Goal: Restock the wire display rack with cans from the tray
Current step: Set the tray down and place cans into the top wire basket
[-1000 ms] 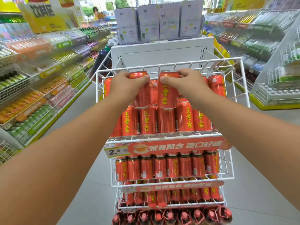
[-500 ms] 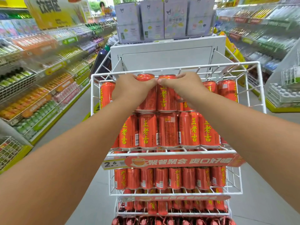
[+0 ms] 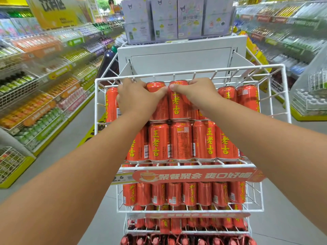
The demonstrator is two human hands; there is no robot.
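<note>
Two red cylindrical metal cans were held side by side atop the lower row in the top tier of the white wire rack (image 3: 285,96): the left can (image 3: 160,103) was gripped by the left hand (image 3: 137,99), the right can (image 3: 178,101) by the right hand (image 3: 198,93). Five glossy cans (image 3: 180,141) were seen standing beneath.
</note>
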